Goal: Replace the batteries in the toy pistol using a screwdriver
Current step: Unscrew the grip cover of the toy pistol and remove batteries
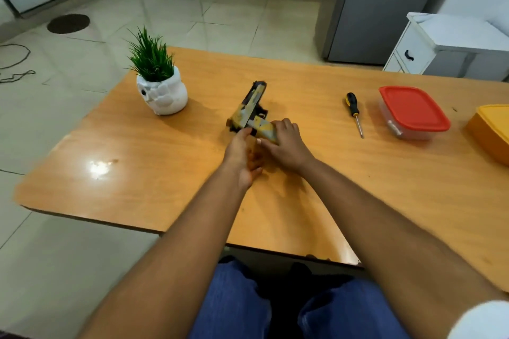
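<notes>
Both forearms reach from the bottom of the frame toward its centre, converging over the orange desk [358, 173]. The right hand [286, 146] lies palm down with fingers curled over the grip of the toy pistol [252, 110], thumb against its near side. The left hand [242, 157] is turned on edge, its fingertips touching the pistol's rear; whether it grips is unclear through blur. The pistol lies at centre frame, barrel pointing away. The screwdriver [354, 113] lies apart, right of centre, beside a red-lidded container [413, 111]. A potted plant [158, 82] stands at upper left.
</notes>
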